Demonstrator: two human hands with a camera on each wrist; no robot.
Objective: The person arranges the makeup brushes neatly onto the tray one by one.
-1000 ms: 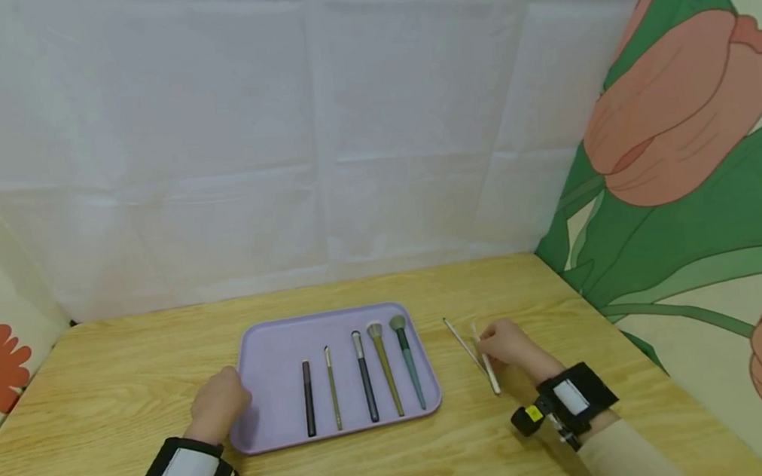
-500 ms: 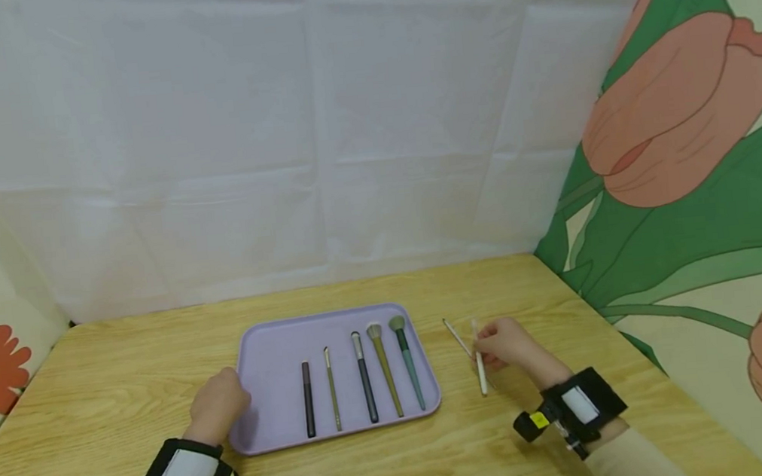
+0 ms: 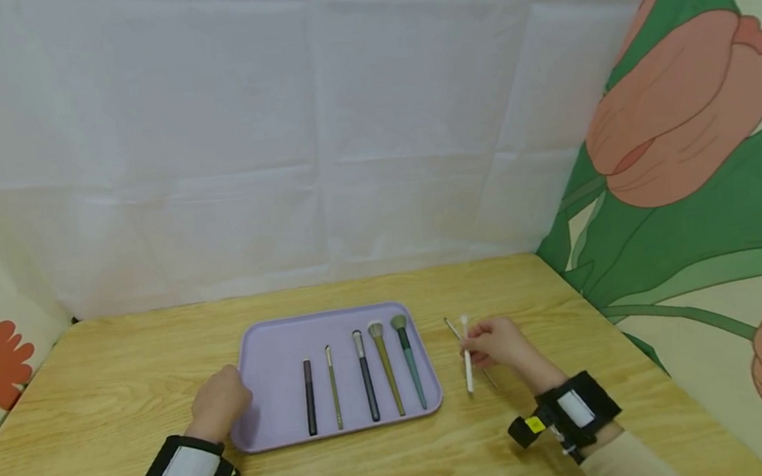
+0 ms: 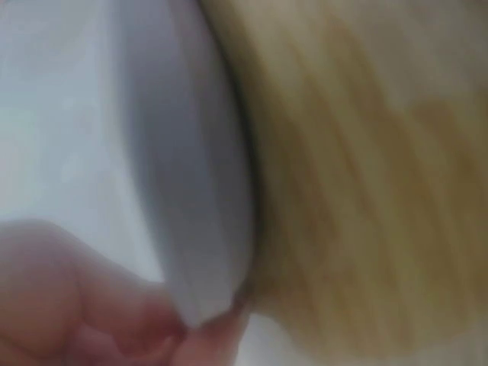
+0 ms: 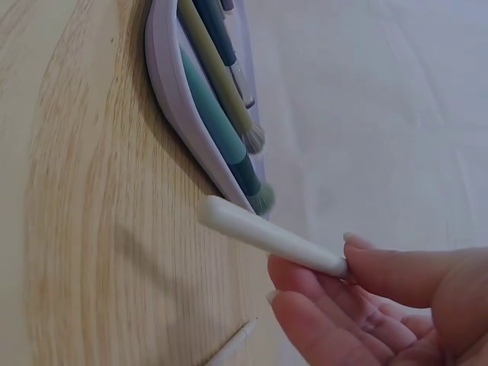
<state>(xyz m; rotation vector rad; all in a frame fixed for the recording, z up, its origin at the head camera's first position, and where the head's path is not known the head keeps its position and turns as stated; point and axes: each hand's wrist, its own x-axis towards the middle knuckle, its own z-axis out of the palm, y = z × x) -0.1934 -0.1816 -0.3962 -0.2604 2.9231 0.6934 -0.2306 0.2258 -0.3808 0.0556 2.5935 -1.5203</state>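
My right hand (image 3: 497, 343) pinches a white-handled makeup brush (image 5: 267, 238) between thumb and fingers, to the right of the lilac tray. In the right wrist view the brush's handle points toward the tray, its shadow falling on the table. Beneath that hand, a thin white-handled brush (image 3: 453, 329) lies slantwise on the tabletop. My left hand (image 3: 219, 403) grips the left rim of the lilac tray (image 3: 267, 337); thumb and finger pinch the tray's edge in the left wrist view. Across the tray lie several makeup brushes, among them a teal brush (image 3: 411, 368) at the right end.
Also in the tray are an olive brush (image 3: 387, 373), a dark brush with a silver ferrule (image 3: 366, 379), a thin gold brush (image 3: 334, 393) and a short black brush (image 3: 310, 403). The wooden table (image 3: 388, 472) meets a white sheet (image 3: 279, 164) behind.
My right hand has drawn the white-handled brush a little left toward the tray and turned it nearly straight. The thin brush stays on the table. My left hand keeps its hold on the tray.
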